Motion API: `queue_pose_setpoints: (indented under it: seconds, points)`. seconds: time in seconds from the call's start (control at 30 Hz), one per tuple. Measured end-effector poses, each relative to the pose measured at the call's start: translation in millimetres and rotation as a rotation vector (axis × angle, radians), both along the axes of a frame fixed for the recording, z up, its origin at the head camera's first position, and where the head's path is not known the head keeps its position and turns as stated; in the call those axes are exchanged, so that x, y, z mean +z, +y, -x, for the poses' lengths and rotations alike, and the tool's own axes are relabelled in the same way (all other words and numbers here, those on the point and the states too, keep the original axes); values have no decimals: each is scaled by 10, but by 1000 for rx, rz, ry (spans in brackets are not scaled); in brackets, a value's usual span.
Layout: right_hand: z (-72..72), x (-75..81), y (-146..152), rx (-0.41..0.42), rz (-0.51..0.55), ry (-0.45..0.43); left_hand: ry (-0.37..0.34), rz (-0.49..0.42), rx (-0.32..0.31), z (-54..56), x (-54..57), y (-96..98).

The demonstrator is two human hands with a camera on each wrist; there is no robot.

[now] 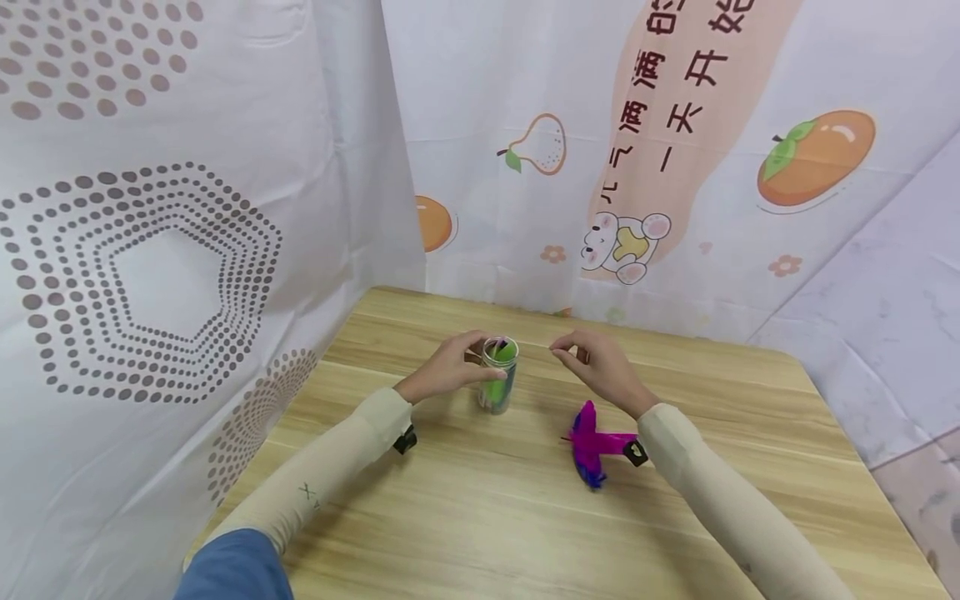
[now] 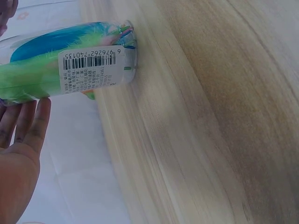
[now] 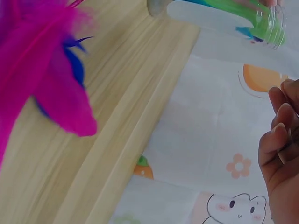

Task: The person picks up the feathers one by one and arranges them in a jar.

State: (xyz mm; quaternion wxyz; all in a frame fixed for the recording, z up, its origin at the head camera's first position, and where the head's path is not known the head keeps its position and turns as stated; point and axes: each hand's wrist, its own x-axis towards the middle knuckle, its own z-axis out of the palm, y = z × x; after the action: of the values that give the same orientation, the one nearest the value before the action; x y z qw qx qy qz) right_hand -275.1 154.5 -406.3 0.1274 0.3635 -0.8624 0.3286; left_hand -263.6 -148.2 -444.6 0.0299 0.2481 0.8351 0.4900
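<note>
My left hand (image 1: 453,364) grips a clear jar (image 1: 495,404) near its open mouth, fingers and thumb round its side. Green feathers (image 2: 32,77) and a blue feather (image 2: 58,42) show through the wall, beside a white barcode label (image 2: 91,69). To the right of the jar, my right hand (image 1: 600,371) is raised with its fingers loosely curled, and nothing shows between them. Below that hand, magenta feathers (image 1: 587,442) and dark blue feathers (image 1: 588,478) lie crossed on the wooden table; they loom large in the right wrist view.
The wooden table (image 1: 465,517) meets a white printed curtain (image 1: 480,167) along its back edge. Another curtain (image 1: 300,217) with dotted patterns hangs at the left. A dark wrist strap piece (image 1: 635,452) overlaps the magenta feathers in the head view.
</note>
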Motion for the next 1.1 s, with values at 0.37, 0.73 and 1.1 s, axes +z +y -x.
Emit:
queue_pose_setpoints:
  seconds: [0.37, 0.73, 1.1]
  points:
    - [-58, -124, 254, -16, -10, -32, 2, -37, -5, 13, -27, -7]
    - [-125, -225, 475, -53, -43, -31, -4, -14, 0, 0, 3, -1]
    - [-186, -298, 618, -65, -68, -68, -10, -34, -13, 13, -19, -7]
